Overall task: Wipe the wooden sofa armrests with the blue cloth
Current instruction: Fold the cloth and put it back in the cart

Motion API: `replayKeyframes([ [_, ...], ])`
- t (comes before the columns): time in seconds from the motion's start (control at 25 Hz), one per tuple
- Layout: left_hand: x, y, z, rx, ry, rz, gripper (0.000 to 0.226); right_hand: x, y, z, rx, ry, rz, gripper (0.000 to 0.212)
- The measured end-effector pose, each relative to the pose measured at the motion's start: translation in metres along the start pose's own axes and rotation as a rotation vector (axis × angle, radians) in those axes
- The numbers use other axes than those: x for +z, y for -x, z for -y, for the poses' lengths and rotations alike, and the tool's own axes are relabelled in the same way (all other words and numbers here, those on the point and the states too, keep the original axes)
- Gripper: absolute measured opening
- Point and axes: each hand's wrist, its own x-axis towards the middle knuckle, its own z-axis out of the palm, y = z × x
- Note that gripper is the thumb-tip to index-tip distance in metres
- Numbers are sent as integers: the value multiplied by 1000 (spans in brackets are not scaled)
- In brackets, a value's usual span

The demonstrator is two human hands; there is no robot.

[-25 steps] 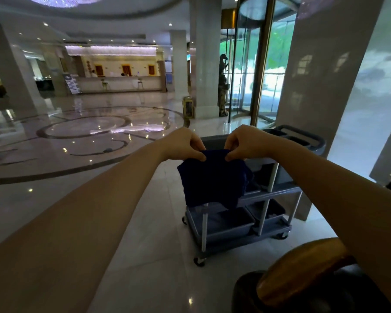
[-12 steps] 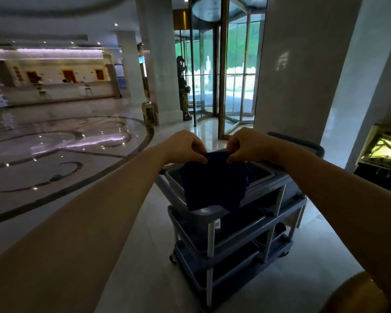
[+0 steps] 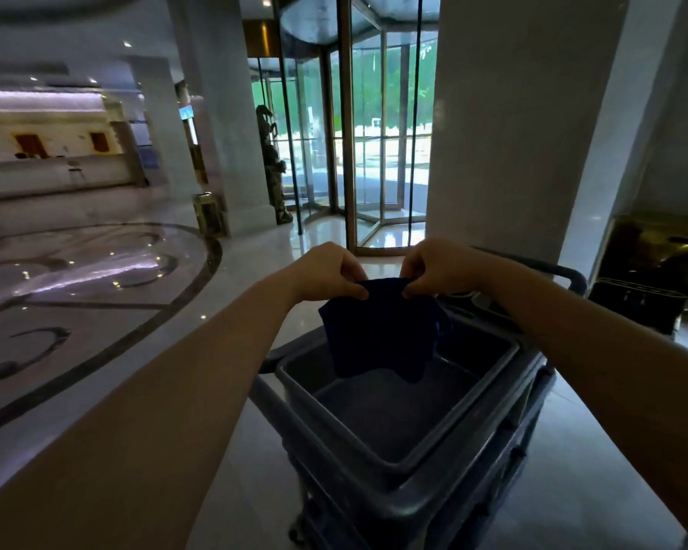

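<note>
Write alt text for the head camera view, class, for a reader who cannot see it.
Two bare hands, the left hand and right hand, pinch the top edge of a dark blue cloth hanging above the top tray of a grey cart, in a marble lobby.

The cloth (image 3: pixel 378 331) you hold is a deep navy, nearly black in this light. Your cart (image 3: pixel 445 494) is dark grey, and so is its tub (image 3: pixel 374 450). The floor (image 3: pixel 255 279) is pale cream marble, with dark brown curved bands and scrolls inlaid at your left. The pillar (image 3: pixel 505 133) is off-white. The door (image 3: pixel 350 133) has brassy gold frames. The bin (image 3: pixel 648 271) looks black and gold, perhaps.
</note>
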Motion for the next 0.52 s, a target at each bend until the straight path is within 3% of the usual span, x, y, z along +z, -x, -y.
replayKeyframes([
  [0.16, -3, -51, 43, 98, 25, 59, 15, 7, -44, -12, 105, 70, 5, 6],
  [0.52, -11, -143, 102, 401, 83, 264, 9, 30, -90, -13, 432, 81, -173, 10],
])
